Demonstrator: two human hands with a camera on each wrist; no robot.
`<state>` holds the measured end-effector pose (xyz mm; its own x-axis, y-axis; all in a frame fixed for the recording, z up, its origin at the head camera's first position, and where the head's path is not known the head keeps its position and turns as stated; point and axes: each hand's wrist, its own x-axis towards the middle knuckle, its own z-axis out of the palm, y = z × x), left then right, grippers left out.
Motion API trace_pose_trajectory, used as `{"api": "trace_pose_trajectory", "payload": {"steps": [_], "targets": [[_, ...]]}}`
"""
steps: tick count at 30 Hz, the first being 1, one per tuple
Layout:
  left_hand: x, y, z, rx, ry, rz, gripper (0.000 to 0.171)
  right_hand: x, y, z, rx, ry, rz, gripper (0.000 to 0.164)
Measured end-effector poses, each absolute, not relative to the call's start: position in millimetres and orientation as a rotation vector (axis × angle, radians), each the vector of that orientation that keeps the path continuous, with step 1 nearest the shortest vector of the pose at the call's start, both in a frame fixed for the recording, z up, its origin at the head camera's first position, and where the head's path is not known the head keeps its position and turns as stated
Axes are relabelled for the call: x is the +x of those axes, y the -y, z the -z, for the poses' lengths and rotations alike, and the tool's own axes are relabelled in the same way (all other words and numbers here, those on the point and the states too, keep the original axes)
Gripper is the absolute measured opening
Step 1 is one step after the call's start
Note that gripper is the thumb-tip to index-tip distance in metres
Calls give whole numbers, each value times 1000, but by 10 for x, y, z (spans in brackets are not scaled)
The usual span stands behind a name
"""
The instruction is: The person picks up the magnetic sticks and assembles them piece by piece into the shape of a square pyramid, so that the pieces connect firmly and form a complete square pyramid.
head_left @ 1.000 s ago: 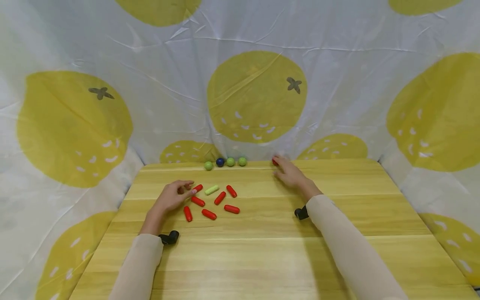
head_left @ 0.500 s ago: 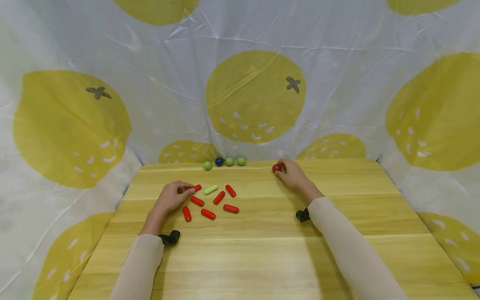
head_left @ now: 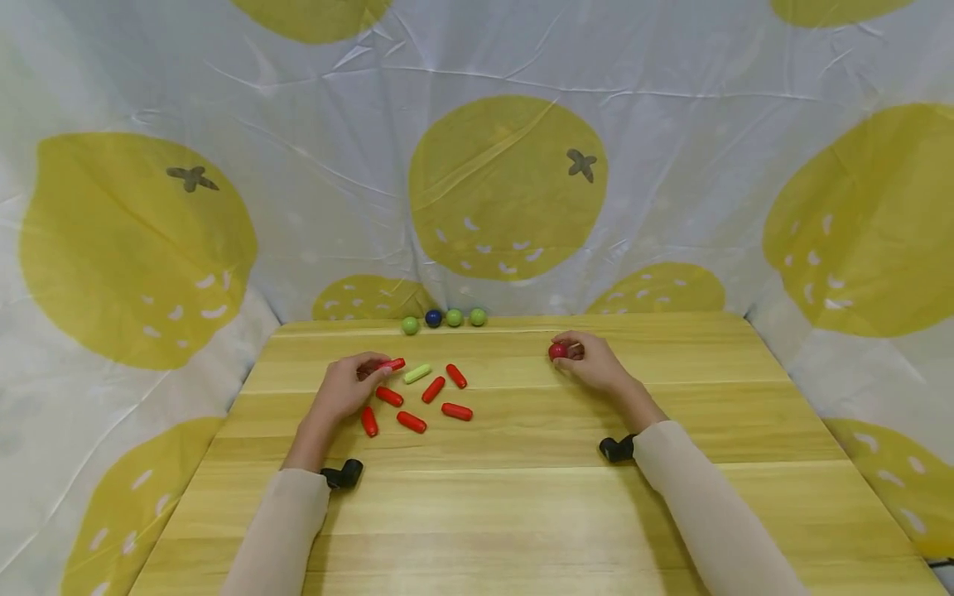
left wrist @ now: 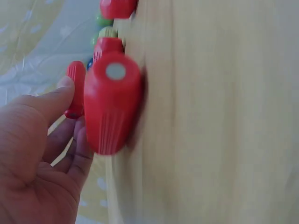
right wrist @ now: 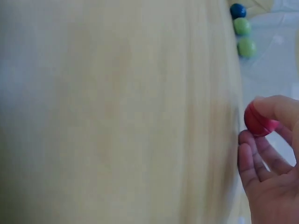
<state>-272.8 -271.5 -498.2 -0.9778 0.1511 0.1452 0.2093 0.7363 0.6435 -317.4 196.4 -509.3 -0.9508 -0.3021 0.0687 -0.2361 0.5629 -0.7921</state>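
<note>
My left hand pinches a red rod between thumb and fingers, at the left of the scattered rods. Around it on the table lie several more red rods and one light green rod. In the left wrist view a red rod looms large, its end showing a pale round spot. Over on the right, my right hand holds a red ball between thumb and fingers, in front of the table's back edge.
Along the back edge of the wooden table stand a dark blue ball and several green balls. A white cloth printed with yellow lemons hangs behind and beside the table.
The right hand has taken hold of the red ball and brought it from the back edge toward me. My left hand has pinched a red rod and raised it slightly.
</note>
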Motion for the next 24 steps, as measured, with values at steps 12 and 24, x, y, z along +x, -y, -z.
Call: {"api": "trace_pose_trajectory", "payload": {"steps": [12,24], "targets": [[-2593,2244,4910,-390,2778,1250,28,-2911,-1923,5191,-476,-2643,1551,38],[-2526,1687,4918,-487,2787,1384,26,-2708,-1727,5262,-523,-2451,1754,42]]}}
